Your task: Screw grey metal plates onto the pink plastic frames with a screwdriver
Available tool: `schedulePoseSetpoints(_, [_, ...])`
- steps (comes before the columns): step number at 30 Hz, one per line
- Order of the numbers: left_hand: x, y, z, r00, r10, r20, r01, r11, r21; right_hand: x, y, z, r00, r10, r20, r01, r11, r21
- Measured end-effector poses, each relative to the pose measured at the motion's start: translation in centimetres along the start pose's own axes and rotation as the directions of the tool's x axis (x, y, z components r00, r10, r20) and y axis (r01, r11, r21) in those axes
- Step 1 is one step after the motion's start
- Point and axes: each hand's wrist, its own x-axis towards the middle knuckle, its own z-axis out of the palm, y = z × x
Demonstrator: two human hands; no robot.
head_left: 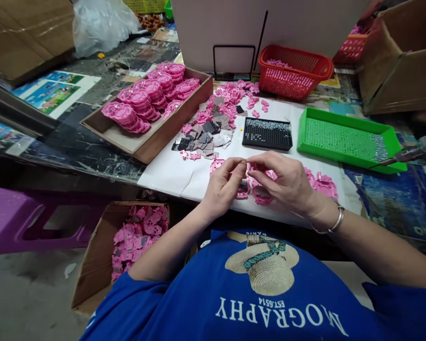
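My left hand (226,182) and my right hand (284,182) meet fingertip to fingertip above the white sheet on the table. Both are closed in a pinch; whatever lies between the fingers is too small or hidden to name. Beneath them lie pink plastic frames (261,195), partly covered by my hands, some with dark plates in them. More pink frames (325,185) rest to the right of my right hand. Just beyond my hands are a pile of grey and black flat plates (208,137) and a black perforated tray (266,133) with small metal pieces in it.
A wooden tray (142,149) of stacked pink parts stands left. Loose pink parts, a red basket (287,80) and a green tray (348,137) lie beyond. An electric screwdriver (417,150) hangs right. Below left are a cardboard box (92,270) of pink parts and a purple stool (7,218).
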Motion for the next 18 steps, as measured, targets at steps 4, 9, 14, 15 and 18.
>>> schedulePoseSetpoints(4, [0.0, 0.1, -0.7, 0.993, 0.113, -0.028, -0.106, 0.974, 0.199, 0.3, 0.4, 0.2, 1.000, -0.023, 0.018, 0.023, 0.999, -0.025])
schedulePoseSetpoints(9, [-1.0, -0.4, -2.3, 0.924, 0.379, 0.047, -0.320, 0.703, 0.635, 1.1, 1.6, 0.6, 0.992, 0.105, 0.066, -0.099, 0.991, -0.091])
schedulePoseSetpoints(14, [-2.9, -1.3, -2.7, 0.876, 0.344, 0.338, -0.435, 0.263, 0.861, 2.0, 3.0, 1.9, 0.958, 0.083, 0.274, 0.028, 0.926, -0.377])
schedulePoseSetpoints(15, [-3.1, -1.4, -2.6, 0.873, 0.332, 0.357, -0.439, 0.220, 0.871, 2.1, 3.0, 2.2, 0.950, 0.092, 0.298, 0.037, 0.916, -0.400])
schedulePoseSetpoints(18, [-3.2, -1.6, -2.4, 0.866, 0.334, 0.371, -0.442, 0.167, 0.881, 2.4, 3.0, 2.9, 0.929, 0.118, 0.352, 0.060, 0.887, -0.457])
